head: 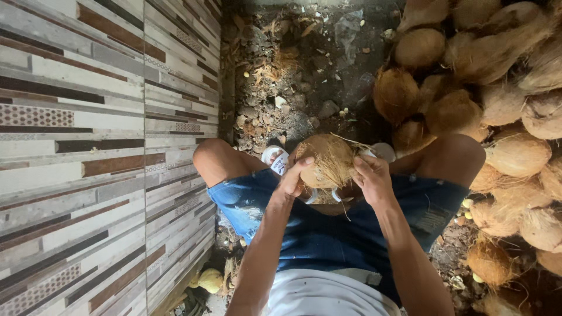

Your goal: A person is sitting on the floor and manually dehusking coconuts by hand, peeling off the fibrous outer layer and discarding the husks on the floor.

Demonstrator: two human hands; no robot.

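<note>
Coconut [328, 161] sits between my knees, above my lap, husk fibres trailing off its right side, and I judge the stripping goes best if I brace it firmly and pull the loose fibre away from the shell rather than across it. My left hand [293, 178] is clamped on its left flank with the thumb pressed on top, while my right hand [372, 178] is closed on the right edge, both forearms angled inward from my body.
</note>
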